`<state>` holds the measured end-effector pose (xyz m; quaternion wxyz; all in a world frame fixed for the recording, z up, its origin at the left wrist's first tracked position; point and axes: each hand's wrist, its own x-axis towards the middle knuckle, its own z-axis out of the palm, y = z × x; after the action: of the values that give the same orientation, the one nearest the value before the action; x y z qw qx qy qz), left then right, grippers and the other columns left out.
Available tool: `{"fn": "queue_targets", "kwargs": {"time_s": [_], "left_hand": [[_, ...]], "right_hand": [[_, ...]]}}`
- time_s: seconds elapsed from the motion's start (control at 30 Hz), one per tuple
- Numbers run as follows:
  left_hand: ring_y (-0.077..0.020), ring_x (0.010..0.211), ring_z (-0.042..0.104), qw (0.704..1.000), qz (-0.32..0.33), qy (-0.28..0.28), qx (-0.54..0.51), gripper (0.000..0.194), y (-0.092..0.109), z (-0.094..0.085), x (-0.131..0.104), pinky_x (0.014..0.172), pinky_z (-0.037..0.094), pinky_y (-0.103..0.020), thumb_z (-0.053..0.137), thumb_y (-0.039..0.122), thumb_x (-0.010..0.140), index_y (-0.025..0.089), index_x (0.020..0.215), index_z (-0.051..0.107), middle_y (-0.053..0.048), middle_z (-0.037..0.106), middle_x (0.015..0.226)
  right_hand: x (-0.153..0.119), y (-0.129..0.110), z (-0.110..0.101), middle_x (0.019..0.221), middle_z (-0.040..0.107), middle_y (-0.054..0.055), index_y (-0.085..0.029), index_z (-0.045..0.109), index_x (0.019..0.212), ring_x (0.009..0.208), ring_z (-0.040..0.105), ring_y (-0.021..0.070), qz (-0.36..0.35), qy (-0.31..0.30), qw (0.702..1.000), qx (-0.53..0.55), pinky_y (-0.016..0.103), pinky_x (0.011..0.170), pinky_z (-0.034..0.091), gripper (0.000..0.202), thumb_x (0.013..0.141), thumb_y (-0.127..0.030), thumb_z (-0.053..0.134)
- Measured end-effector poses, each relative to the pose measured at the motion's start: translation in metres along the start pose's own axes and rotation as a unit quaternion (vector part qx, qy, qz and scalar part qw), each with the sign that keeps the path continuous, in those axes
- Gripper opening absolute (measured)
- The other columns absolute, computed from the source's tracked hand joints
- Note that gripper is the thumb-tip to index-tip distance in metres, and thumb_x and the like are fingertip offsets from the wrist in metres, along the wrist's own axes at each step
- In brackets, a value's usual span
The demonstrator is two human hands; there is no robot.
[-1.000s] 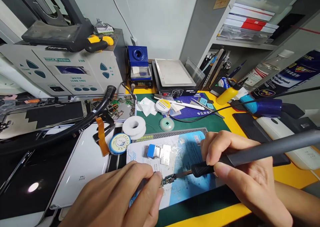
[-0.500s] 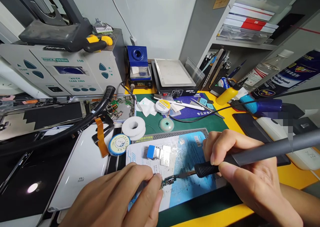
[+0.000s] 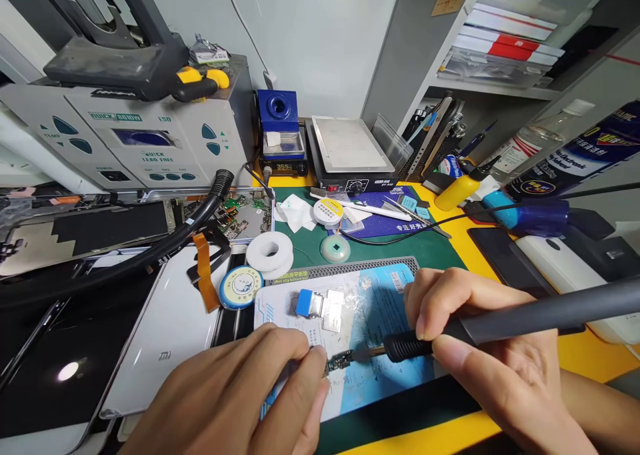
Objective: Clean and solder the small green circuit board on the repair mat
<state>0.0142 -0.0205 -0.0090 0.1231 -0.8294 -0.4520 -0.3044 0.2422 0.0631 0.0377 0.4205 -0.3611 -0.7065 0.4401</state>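
Note:
My left hand [image 3: 250,391] rests over the left part of the white and blue mat [image 3: 310,411]. Its thumb and forefinger press together on a small dark circuit board [image 3: 341,360], whose far end sticks out to the right. Wrapped round the dark grey handle of a soldering iron [image 3: 415,345] with a black ribbed grip is my right hand [image 3: 493,335]. The iron's flat metal tip is at the right end of the board; whether it touches cannot be made out. Just behind lies a metal shield piece with a blue tab [image 3: 320,306].
Behind the mat stand a solder reel [image 3: 269,253], round tins [image 3: 241,287], a hot plate [image 3: 353,148] and a soldering station [image 3: 284,155] reading 355. Left are phone panels [image 3: 160,348] and a hot-air station [image 3: 145,138] with its black hose. Bottles [image 3: 455,193] line the right.
The view has shifted slightly. The iron's tip has moved a little left along the end of the board; my left hand keeps its pinch.

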Motion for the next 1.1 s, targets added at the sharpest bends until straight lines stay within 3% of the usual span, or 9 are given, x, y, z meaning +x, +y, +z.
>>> {"fn": "queue_targets", "kwargs": {"time_s": [0.33, 0.73, 1.1], "left_hand": [[-0.0155, 0.071, 0.065, 1.000, -0.004, -0.009, -0.006, 0.012, -0.0024, -0.0010, 0.0039, 0.053, 0.036, -0.034, 0.055, 0.016, 0.095, 0.021, 0.099, 0.066, 0.000, 0.068, 0.088], [-0.0166, 0.067, 0.066, 1.000, -0.001, -0.020, 0.002, 0.013, -0.0014, 0.0002, 0.0030, 0.048, 0.036, -0.034, 0.054, 0.017, 0.094, 0.022, 0.099, 0.065, 0.001, 0.069, 0.085], [-0.0163, 0.070, 0.067, 1.000, 0.005, -0.017, 0.012, 0.011, -0.0003, -0.0007, 0.0018, 0.051, 0.039, -0.033, 0.057, 0.018, 0.093, 0.022, 0.100, 0.065, 0.000, 0.069, 0.089]], "right_hand": [[0.0007, -0.0036, 0.0022, 0.054, 0.058, -0.002, -0.026, 0.066, 0.068, 0.049, 0.051, 0.0167, -0.004, 0.003, 1.000, -0.005, 0.029, 0.045, 0.040, 0.016, 0.070, -0.011, 0.059], [-0.0014, 0.0020, 0.0085, 0.053, 0.054, -0.002, -0.025, 0.064, 0.062, 0.051, 0.047, 0.0151, 0.008, 0.093, 0.995, 0.035, 0.028, 0.045, 0.036, 0.013, 0.066, -0.014, 0.058], [0.0014, -0.0002, 0.0078, 0.051, 0.054, -0.003, -0.025, 0.064, 0.060, 0.049, 0.046, 0.0151, 0.016, 0.079, 0.996, 0.022, 0.027, 0.043, 0.035, 0.013, 0.065, -0.014, 0.059]]}}
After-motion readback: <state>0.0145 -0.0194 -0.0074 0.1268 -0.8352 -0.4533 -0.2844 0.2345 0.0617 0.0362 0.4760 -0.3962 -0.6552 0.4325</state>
